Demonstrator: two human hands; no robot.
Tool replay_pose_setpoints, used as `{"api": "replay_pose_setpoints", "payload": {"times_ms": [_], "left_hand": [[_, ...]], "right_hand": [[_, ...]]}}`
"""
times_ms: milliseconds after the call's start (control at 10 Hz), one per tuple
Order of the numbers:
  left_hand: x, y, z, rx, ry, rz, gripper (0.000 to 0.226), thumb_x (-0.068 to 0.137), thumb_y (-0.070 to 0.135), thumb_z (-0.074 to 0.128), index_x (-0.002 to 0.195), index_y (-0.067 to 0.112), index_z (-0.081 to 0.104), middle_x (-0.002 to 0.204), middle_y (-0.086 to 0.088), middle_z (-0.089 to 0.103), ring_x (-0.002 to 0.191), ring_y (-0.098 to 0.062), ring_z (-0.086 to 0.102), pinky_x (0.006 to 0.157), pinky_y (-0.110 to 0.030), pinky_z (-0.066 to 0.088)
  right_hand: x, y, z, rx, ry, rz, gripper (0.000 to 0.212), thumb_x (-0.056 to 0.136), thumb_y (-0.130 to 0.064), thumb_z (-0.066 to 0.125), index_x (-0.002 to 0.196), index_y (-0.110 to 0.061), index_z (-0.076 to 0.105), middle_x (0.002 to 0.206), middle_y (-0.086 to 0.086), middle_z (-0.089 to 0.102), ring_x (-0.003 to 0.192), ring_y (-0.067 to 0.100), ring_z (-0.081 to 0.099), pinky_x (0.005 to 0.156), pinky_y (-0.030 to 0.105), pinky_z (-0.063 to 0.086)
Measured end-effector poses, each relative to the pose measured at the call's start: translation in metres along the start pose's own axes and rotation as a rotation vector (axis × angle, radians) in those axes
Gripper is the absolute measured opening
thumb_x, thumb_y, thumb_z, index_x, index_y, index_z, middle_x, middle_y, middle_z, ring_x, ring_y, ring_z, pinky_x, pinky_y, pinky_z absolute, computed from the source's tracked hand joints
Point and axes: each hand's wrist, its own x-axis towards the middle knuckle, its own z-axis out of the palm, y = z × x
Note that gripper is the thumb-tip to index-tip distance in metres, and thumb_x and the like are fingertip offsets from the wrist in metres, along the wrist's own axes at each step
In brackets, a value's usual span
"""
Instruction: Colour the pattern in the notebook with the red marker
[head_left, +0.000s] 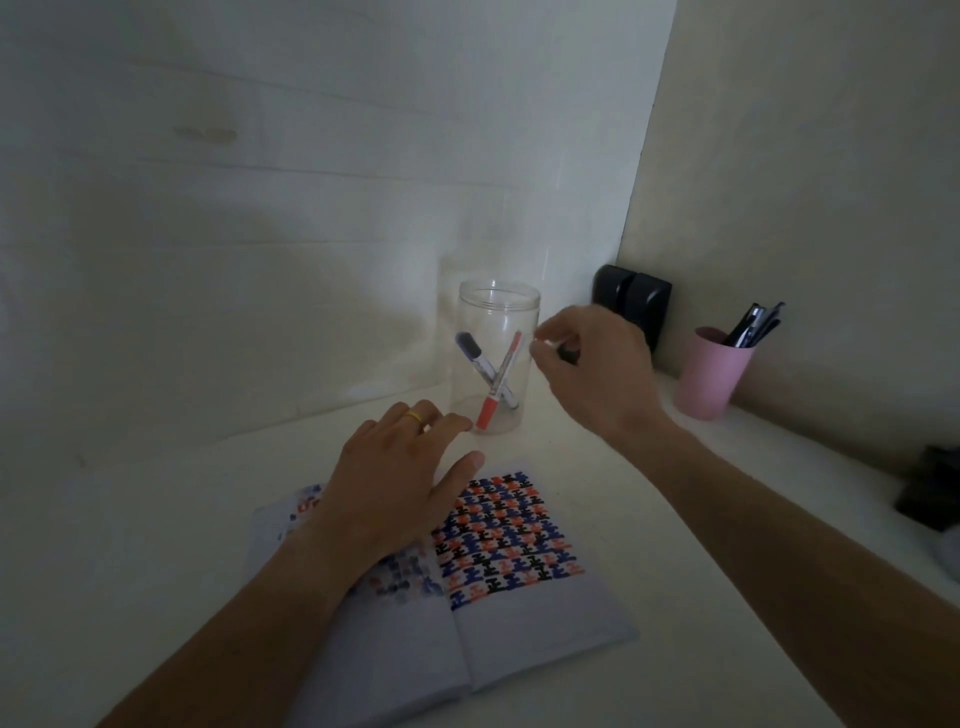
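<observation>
The open notebook (540, 613) lies on the white desk, and its right page carries a red, blue and black pattern (506, 535). My left hand (395, 493) rests flat on the notebook's fold with fingers spread, a yellow ring on one finger. Just beyond it a clear jar (496, 353) holds the red marker (496, 387), cap down, crossed with a blue marker (480, 364). My right hand (592, 369) hovers beside the jar's right rim. Its fingers are pinched on a small dark-ended object that looks like a black marker (568, 355), mostly hidden by the hand.
A pink cup (709, 379) with several dark pens stands at the right, against the wall. A black box (636, 304) sits in the corner behind my right hand. A dark object (930, 493) lies at the desk's right edge. Walls close off the back and right.
</observation>
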Motion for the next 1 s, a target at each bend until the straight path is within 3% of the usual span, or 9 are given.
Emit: {"api": "replay_pose_setpoints", "payload": {"times_ms": [300, 600, 900, 1000], "left_hand": [[-0.01, 0.011, 0.005, -0.059, -0.216, 0.001, 0.04, 0.094, 0.055, 0.039, 0.125, 0.035, 0.057, 0.132, 0.002, 0.055, 0.12, -0.019, 0.051, 0.092, -0.042, 0.049], [-0.008, 0.005, 0.019, 0.034, -0.356, 0.034, 0.04, 0.093, 0.061, 0.032, 0.128, 0.046, 0.046, 0.132, 0.002, 0.053, 0.119, -0.019, 0.048, 0.09, -0.042, 0.048], [-0.005, 0.007, 0.015, 0.028, -0.37, 0.04, 0.041, 0.094, 0.061, 0.033, 0.129, 0.046, 0.046, 0.133, 0.003, 0.052, 0.119, -0.017, 0.047, 0.092, -0.043, 0.048], [-0.006, 0.007, 0.013, 0.016, -0.349, 0.048, 0.041, 0.094, 0.061, 0.033, 0.129, 0.046, 0.047, 0.133, 0.003, 0.052, 0.118, -0.017, 0.047, 0.09, -0.042, 0.048]], "right_hand": [[-0.118, 0.036, -0.008, -0.153, -0.371, 0.198, 0.035, 0.102, -0.044, 0.048, 0.13, -0.027, 0.06, 0.137, 0.001, 0.057, 0.126, 0.023, 0.051, 0.103, 0.039, 0.044], [-0.13, 0.054, 0.008, -0.255, -0.367, 0.127, 0.033, 0.099, -0.041, 0.047, 0.123, -0.024, 0.062, 0.127, 0.004, 0.06, 0.115, 0.027, 0.052, 0.092, 0.038, 0.046], [-0.128, 0.053, 0.006, -0.236, -0.39, 0.155, 0.034, 0.1, -0.041, 0.048, 0.126, -0.024, 0.061, 0.13, 0.003, 0.059, 0.119, 0.024, 0.051, 0.095, 0.037, 0.046], [-0.126, 0.048, 0.001, -0.138, -0.314, 0.218, 0.032, 0.101, -0.04, 0.049, 0.126, -0.025, 0.063, 0.133, 0.001, 0.06, 0.121, 0.021, 0.053, 0.098, 0.036, 0.045]]}}
